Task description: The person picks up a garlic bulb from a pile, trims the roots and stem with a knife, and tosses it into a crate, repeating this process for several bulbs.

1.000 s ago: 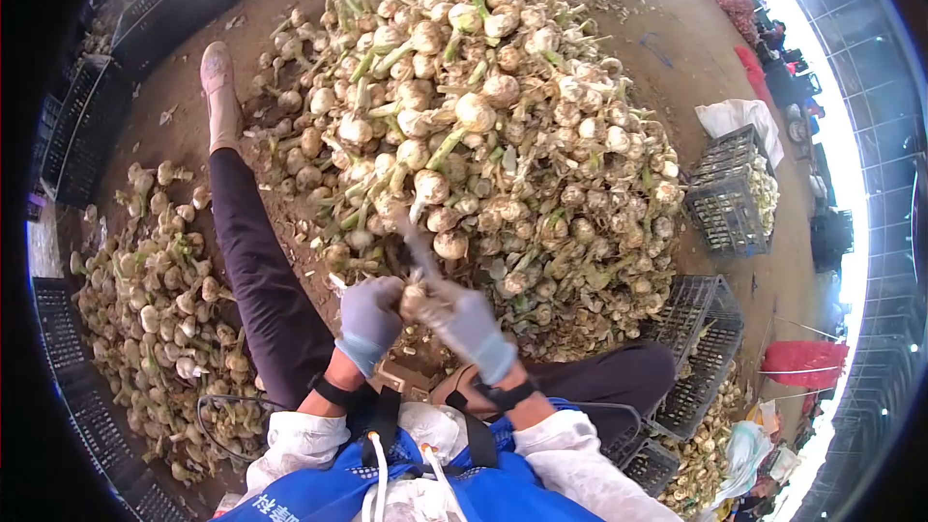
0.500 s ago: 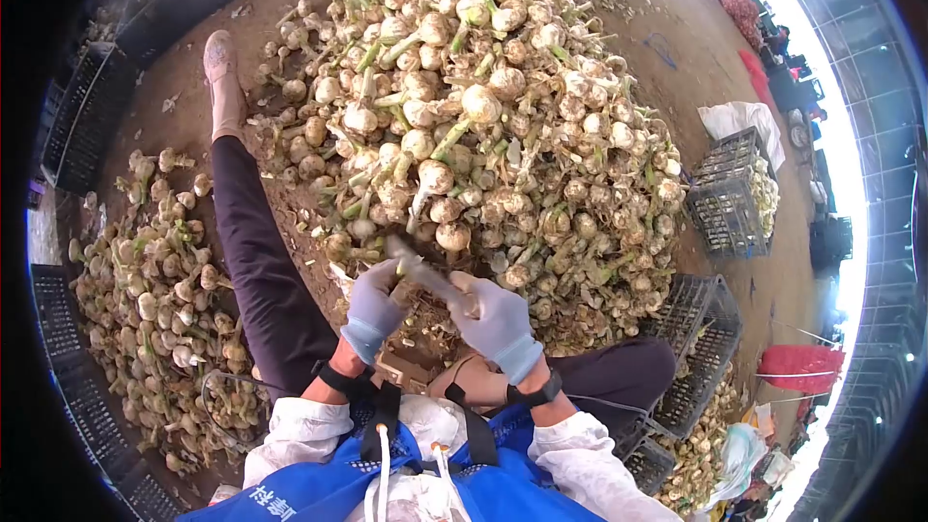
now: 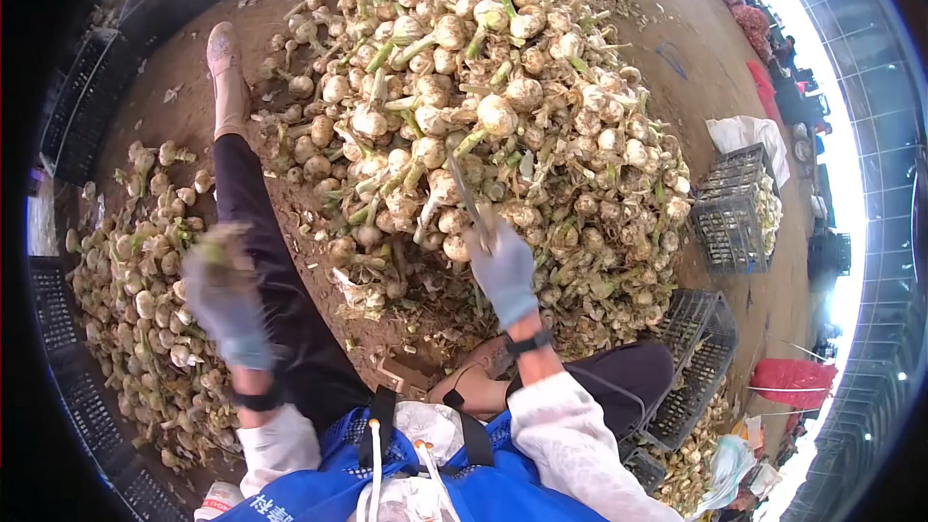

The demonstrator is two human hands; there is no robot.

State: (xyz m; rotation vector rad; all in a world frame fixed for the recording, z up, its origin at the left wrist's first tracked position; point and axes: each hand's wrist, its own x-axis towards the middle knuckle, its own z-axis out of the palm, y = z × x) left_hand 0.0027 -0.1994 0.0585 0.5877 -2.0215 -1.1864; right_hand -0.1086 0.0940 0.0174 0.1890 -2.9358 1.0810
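My right hand, in a pale grey glove, grips a knife whose blade points up and left over the large heap of garlic bulbs. Out to the left, my gloved left hand is smeared by motion above my outstretched leg and the smaller garlic pile. At its fingertips is a blurred garlic bulb, brownish with some green. Many bulbs in the large heap keep short green or pale stems and bits of soil.
Black plastic crates line the left side. On the right stand a crate with a white sack and another crate by my bent knee. A red sack lies farther right. Trimmings cover the ground before me.
My left hand has swung from beside the knife to the far left with a garlic bulb. My right hand has moved slightly up and right, and the knife now points more upward.
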